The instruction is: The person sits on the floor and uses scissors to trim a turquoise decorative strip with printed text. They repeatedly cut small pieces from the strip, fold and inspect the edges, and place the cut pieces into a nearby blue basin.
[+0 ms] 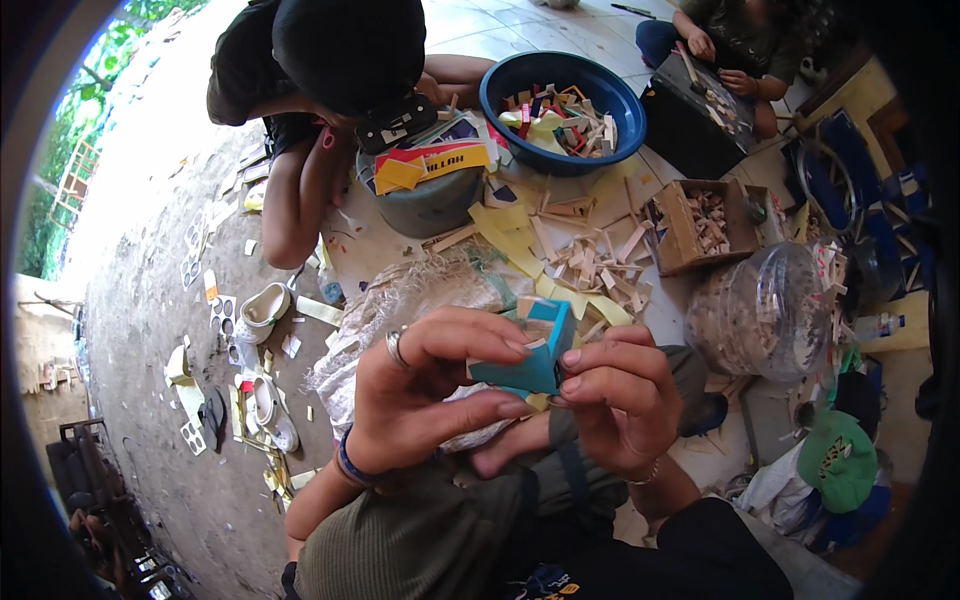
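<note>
A small teal box-like piece with bare wood-coloured parts at its top is held up over my lap. My left hand, with a ring and a dark wristband, grips it from the left between thumb and fingers. From the right, the fingertips of my right hand pinch its edge. Whether they also hold something small cannot be made out. Beyond my hands, a heap of small wooden pieces lies on the floor beside yellow sheet scraps. A pale woven sack is spread behind my left hand.
A blue basin of coloured pieces stands ahead, beside a cardboard box and a clear plastic tub. One person bends over a grey bucket; another works at a black box. Shoes lie left.
</note>
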`<state>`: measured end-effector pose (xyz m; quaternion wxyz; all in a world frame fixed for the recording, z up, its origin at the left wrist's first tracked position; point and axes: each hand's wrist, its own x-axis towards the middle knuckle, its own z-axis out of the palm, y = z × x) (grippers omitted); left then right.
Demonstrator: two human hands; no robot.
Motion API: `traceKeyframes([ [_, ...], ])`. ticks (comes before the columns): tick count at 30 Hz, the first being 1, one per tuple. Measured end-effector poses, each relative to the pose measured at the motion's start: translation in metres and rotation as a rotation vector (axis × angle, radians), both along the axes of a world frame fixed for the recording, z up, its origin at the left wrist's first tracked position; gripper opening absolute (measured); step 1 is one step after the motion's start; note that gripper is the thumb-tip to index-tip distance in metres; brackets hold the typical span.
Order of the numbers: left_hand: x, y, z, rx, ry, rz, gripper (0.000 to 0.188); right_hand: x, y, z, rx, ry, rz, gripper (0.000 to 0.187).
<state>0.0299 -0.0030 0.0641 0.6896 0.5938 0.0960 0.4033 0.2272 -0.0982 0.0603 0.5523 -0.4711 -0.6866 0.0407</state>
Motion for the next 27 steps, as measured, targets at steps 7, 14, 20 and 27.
traceKeyframes([
  [7,0.005,-0.004,-0.006,-0.293,-0.023,-0.051,0.062,-0.004,0.003,-0.008,0.034,0.037,-0.041,0.027],
  [14,0.005,-0.003,-0.003,-0.407,0.046,-0.019,0.072,-0.006,0.004,-0.013,0.015,0.076,-0.006,0.032],
  [20,0.001,-0.002,-0.005,-0.451,0.055,-0.040,0.071,-0.005,0.002,-0.016,-0.026,0.097,0.056,0.031],
  [27,0.002,-0.002,-0.001,-0.475,0.061,-0.045,0.068,0.003,0.004,-0.010,0.005,0.066,0.074,0.027],
])
